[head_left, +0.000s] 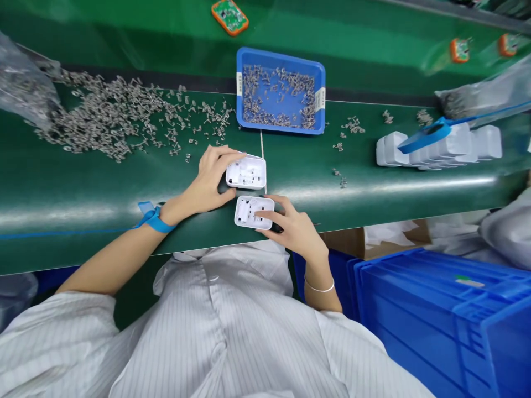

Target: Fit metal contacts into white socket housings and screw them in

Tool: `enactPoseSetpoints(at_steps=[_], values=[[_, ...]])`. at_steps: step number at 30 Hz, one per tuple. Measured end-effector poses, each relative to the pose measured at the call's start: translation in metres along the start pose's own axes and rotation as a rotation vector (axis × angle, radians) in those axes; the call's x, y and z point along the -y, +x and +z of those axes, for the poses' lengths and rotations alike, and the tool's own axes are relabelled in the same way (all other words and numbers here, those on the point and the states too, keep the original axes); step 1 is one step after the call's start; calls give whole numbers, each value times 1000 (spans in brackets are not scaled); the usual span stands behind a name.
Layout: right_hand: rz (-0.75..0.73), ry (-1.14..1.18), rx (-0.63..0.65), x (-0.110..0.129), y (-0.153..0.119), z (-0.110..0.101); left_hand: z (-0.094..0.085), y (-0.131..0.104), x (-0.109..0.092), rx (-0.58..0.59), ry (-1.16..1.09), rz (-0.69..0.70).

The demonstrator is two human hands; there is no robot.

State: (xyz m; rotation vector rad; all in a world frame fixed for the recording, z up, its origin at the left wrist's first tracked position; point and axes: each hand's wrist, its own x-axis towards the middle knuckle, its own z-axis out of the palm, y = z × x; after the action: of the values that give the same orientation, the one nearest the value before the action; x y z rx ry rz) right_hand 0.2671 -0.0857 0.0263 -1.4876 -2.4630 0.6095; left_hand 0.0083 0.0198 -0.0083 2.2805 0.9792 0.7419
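My left hand (211, 179) curls round the left side of a white plastic housing (249, 176), fingers along its far edge and thumb near its front corner. Just in front of it lies a second white plastic housing (244, 211), open side up, with small dark and metal parts inside. My right hand (290, 224) grips that one from the right, one finger reaching into it and the others at its edges. Whether a tiny part is under that fingertip, I cannot tell. Beyond both hands stands a blue tray (281, 128) holding many small metal springs (301, 83).
A large heap of springs (120, 110) spreads at the left by a plastic bag (25, 88). Stacked white housings (440, 146) and a blue strap (427, 138) sit at the right. Orange-rimmed circuit boards (230, 16) lie on the green belt behind. A blue crate (423, 309) stands lower right.
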Motion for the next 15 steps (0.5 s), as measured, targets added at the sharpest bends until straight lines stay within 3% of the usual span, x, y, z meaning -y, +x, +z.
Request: enactPoseSetpoints(at_steps=[3, 5, 8, 11, 15], values=[[84, -56, -32, 4, 4, 14, -1, 0, 0, 0, 45, 40], [103, -60, -85, 4, 7, 18, -2, -2, -1, -69, 77, 81], [73, -24, -275, 2, 6, 17, -1, -9, -9, -202, 124, 189], [-35, -23, -504, 3, 1, 11, 5, -19, -25, -274, 141, 335], [-218, -132, -632, 9, -8, -3, 17, -26, -38, -232, -10, 481]])
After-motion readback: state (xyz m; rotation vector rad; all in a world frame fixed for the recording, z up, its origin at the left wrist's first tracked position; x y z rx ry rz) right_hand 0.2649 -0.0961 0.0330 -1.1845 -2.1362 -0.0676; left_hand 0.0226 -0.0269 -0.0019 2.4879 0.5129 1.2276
